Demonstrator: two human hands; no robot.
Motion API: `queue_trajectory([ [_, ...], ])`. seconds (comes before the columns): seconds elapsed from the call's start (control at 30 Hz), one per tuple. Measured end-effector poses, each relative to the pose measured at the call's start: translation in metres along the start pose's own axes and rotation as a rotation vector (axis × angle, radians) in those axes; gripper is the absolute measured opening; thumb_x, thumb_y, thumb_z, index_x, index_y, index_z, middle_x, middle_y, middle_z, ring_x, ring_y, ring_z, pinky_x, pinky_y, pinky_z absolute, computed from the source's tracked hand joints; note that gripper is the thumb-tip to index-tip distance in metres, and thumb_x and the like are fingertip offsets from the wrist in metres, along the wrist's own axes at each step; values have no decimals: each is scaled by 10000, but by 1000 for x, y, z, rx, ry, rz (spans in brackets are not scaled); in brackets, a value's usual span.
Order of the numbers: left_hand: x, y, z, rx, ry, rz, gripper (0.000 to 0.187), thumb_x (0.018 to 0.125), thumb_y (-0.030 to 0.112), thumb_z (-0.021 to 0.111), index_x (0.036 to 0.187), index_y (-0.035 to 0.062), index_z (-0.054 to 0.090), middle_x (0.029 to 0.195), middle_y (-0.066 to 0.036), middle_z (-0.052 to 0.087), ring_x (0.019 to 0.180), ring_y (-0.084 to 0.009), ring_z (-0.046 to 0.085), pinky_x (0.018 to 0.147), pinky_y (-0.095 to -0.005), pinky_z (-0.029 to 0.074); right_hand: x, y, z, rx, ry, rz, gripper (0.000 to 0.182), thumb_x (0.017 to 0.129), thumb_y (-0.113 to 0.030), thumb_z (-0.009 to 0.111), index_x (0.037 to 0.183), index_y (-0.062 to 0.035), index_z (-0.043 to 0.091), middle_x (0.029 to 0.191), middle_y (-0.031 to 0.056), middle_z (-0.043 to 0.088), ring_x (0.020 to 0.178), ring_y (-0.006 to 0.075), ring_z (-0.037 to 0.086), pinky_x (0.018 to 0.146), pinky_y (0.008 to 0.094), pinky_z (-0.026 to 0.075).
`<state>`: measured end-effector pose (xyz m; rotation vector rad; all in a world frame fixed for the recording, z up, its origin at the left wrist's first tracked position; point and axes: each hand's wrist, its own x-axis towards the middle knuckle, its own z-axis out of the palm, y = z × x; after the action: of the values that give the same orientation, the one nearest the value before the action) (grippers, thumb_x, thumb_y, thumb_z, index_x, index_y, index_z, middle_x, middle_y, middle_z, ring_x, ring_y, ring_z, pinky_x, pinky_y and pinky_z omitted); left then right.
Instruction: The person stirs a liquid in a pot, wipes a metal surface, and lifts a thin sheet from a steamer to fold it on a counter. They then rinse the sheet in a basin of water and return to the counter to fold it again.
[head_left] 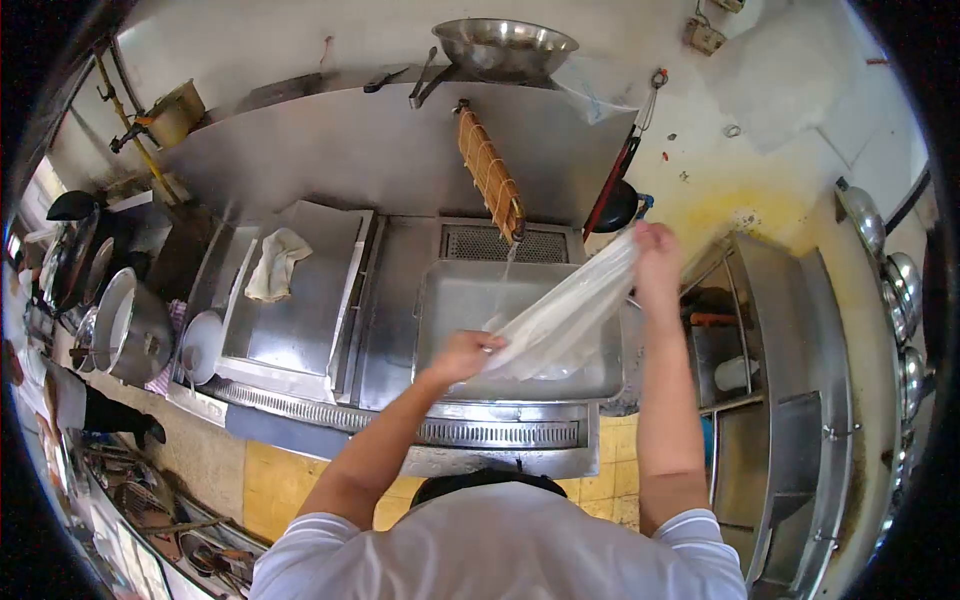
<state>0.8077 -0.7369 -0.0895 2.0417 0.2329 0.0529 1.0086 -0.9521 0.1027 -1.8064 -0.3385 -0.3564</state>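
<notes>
A thin white cloth [570, 305] is stretched on a slant between my two hands, above a shallow steel basin [607, 372]. My left hand [467, 357] grips its lower left end, fingers closed. Higher and to the right, my right hand [656, 268] is closed on the other end. Water runs into the basin from a spout [490, 175] wrapped in bamboo slats. Something clear and crumpled lies low in the basin, partly hidden by the cloth; I cannot make out what it is.
A crumpled cream cloth [278, 264] lies on the steel cover at left, near a large pot [138, 330]. A metal bowl [505, 48] sits on the back ledge. A steel cabinet [810, 400] stands at right. Another person's leg [110, 412] shows far left.
</notes>
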Motion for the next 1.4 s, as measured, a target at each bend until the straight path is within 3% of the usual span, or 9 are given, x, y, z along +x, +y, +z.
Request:
queue_trajectory([
  [0.13,-18,32,-101,390,283,46,195,936,279,720,976,101,784,918,-144,741,797,-322,704,722,-387,539,18,-23,-62,92,-27,-58,260,1000,-261,668,961,-4,684,856,1,641,790,90,539,731,269,440],
  [0.33,-69,159,-197,-47,833,423,206,918,192,768,915,-8,720,741,-9,650,753,-82,584,654,-271,455,3,-82,-124,249,113,-156,195,1005,-184,648,962,0,694,847,-37,625,781,71,533,707,248,434],
  [0.43,-93,173,-206,-114,846,576,219,944,208,750,947,-7,706,707,22,614,643,-66,558,565,-235,423,-13,-85,-148,261,87,-219,184,997,-177,662,965,0,698,836,-48,609,773,65,521,705,245,425],
  [0.57,-96,149,-181,-394,712,268,218,993,231,684,934,21,679,636,15,560,431,-52,437,382,-219,326,-42,-48,-152,20,55,-115,165,983,-156,665,891,-20,680,767,-49,558,638,66,462,562,222,350],
  [0.73,-25,51,-146,-604,345,-244,228,1033,212,587,984,2,659,727,-81,669,509,-128,549,456,-288,441,-46,45,-106,-121,-322,434,235,993,-144,613,833,9,694,766,32,662,748,141,622,701,292,495],
  [0.97,122,-13,-104,-23,512,106,618,884,219,763,1417,49,501,1290,-174,665,1182,-335,640,979,-396,514,43,232,34,358,-93,320,400,983,-137,577,1346,29,588,1237,210,675,1085,282,660,930,368,525],
  [1.1,66,-10,-51,386,70,23,764,821,380,795,1490,198,473,1506,-164,500,1430,-377,413,1157,-514,347,-72,170,35,-513,-779,-82,700,874,-206,669,1515,-55,432,1547,250,413,1418,353,433,1177,464,342],
  [1.23,-1,-70,-13,877,-178,104,599,855,443,725,1391,208,596,1559,-142,429,1472,-367,337,1171,-658,249,-144,217,5,-1063,-962,-343,642,851,-211,631,1472,-106,503,1484,220,508,1353,362,522,1133,443,418],
  [1.4,-22,-69,-22,894,-55,80,407,874,366,695,1226,163,711,1366,-147,612,1304,-354,530,1125,-606,351,-153,171,-4,-1105,-963,108,376,855,-198,627,1197,-54,691,1213,221,679,1102,392,665,966,486,525],
])
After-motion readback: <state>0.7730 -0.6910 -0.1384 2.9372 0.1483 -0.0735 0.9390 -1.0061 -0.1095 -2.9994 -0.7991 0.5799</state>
